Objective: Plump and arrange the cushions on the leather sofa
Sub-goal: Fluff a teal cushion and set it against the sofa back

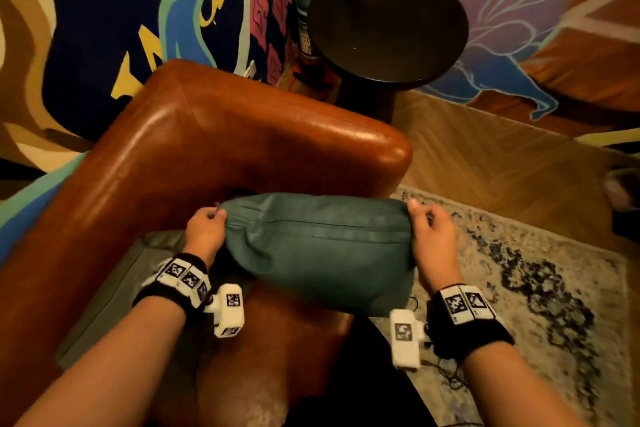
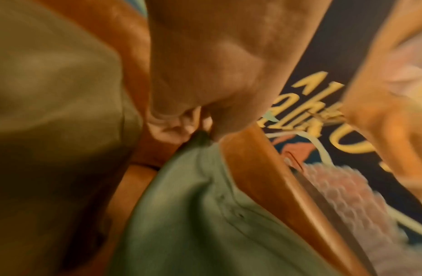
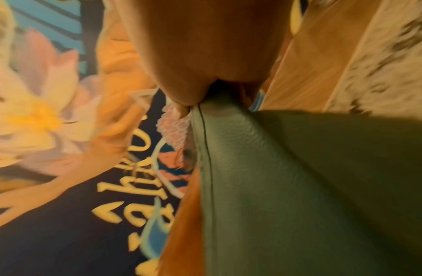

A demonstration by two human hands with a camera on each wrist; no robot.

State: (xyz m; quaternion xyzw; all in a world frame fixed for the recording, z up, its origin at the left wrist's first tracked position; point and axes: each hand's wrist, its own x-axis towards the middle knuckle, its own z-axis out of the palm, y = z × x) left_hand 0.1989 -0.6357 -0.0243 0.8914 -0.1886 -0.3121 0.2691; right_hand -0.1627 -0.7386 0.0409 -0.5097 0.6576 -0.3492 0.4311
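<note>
Above the brown leather sofa (image 1: 214, 149) seat, a teal cushion (image 1: 322, 253) (zip seam up) is held aloft, its 9 o'clock corner pinched by the left hand (image 1: 204, 229), its 3 o'clock corner by the right hand (image 1: 433, 236).

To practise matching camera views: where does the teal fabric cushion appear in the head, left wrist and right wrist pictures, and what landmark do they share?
Head: teal fabric cushion, centre, held at its top corners by left hand and right hand.
Left wrist: lower centre, corner pinched.
Right wrist: lower right, corner pinched.
Shared landmark: brown leather sofa, with the painted mural behind.
</note>
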